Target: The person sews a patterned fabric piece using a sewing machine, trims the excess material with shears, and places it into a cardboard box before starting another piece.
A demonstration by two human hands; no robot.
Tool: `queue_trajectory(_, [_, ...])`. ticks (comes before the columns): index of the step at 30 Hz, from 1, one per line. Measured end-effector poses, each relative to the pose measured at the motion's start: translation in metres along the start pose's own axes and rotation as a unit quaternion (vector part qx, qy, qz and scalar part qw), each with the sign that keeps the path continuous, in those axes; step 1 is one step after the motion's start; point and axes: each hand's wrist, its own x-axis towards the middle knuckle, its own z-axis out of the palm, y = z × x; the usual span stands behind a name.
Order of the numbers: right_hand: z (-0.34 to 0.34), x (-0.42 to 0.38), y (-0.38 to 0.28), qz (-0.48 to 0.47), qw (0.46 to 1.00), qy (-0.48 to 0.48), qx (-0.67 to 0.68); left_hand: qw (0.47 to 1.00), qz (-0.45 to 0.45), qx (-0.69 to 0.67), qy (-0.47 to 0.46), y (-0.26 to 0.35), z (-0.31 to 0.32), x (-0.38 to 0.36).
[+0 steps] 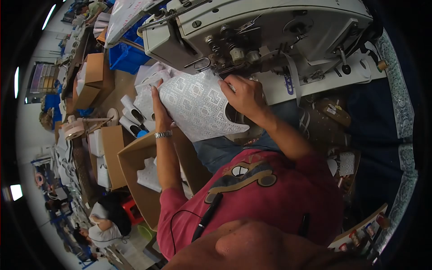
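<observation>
A white shoe-upper piece (193,103) with a shiny geometric pattern and a curved cut-out lies under the head of an industrial sewing machine (265,36). At its left edge, my left hand (160,107) grips it, thumb on top and the other fingers hidden underneath; a metal watch is on that wrist. My right hand (245,95) is closed on the upper edge beside the cut-out, close to the machine's needle area, fingers bent. The needle itself is hard to make out.
An open cardboard box (135,173) with white pieces stands by my left arm. A blue crate (128,56) is behind the machine's left end. Thread spools (355,238) sit in a rack at lower right. Another person (105,225) sits at far left.
</observation>
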Motion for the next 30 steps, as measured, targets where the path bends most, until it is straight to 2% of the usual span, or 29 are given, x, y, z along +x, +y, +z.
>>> queue_trajectory(6, [0.008,0.005,0.000,0.001,1.000,0.020,-0.023,0.997,-0.058,0.030,-0.046,0.004,-0.020,0.037])
queue_trajectory(8, [0.006,0.005,0.004,0.069,0.997,-0.029,0.023,0.994,-0.096,0.039,-0.038,0.006,-0.020,0.045])
queue_trajectory(9, [-0.001,0.002,0.005,0.069,0.997,-0.031,0.020,0.994,-0.098,0.035,-0.038,0.006,-0.022,0.050])
queue_trajectory(11, [-0.027,-0.006,0.010,0.137,0.990,-0.035,0.009,0.991,-0.122,0.038,-0.042,0.006,-0.026,0.059])
queue_trajectory(14, [-0.074,-0.029,0.038,0.149,0.977,0.012,-0.151,0.982,-0.172,0.054,-0.050,0.014,-0.024,0.064])
queue_trajectory(16, [-0.098,-0.045,0.066,0.130,0.952,-0.016,-0.278,0.984,-0.166,0.049,-0.050,0.016,-0.021,0.065])
queue_trajectory(17, [-0.105,-0.051,0.078,0.126,0.952,-0.023,-0.277,0.983,-0.161,0.057,-0.061,0.016,-0.020,0.065])
queue_trajectory(19, [-0.111,-0.063,0.097,0.066,0.917,-0.051,-0.391,0.983,-0.164,0.064,-0.055,0.015,-0.024,0.069])
queue_trajectory(23, [-0.106,-0.071,0.125,0.102,0.931,-0.070,-0.343,0.983,-0.164,0.062,-0.060,0.011,-0.024,0.071])
queue_trajectory(25, [-0.104,-0.068,0.127,0.220,0.900,-0.149,-0.346,0.983,-0.165,0.069,-0.052,0.010,-0.022,0.066])
queue_trajectory(26, [-0.103,-0.067,0.120,0.221,0.900,-0.149,-0.345,0.983,-0.161,0.078,-0.045,0.012,-0.020,0.065])
queue_trajectory(27, [-0.104,-0.063,0.104,0.352,0.918,-0.161,-0.089,0.983,-0.161,0.079,-0.045,0.012,-0.021,0.067])
queue_trajectory(28, [-0.103,-0.061,0.090,0.455,0.859,-0.159,0.174,0.984,-0.155,0.073,-0.046,0.010,-0.023,0.068])
queue_trajectory(29, [-0.098,-0.061,0.075,0.456,0.858,-0.159,0.175,0.985,-0.150,0.069,-0.048,0.007,-0.025,0.070])
queue_trajectory(30, [-0.091,-0.062,0.060,0.441,0.826,-0.159,0.314,0.985,-0.152,0.071,-0.049,0.005,-0.028,0.071])
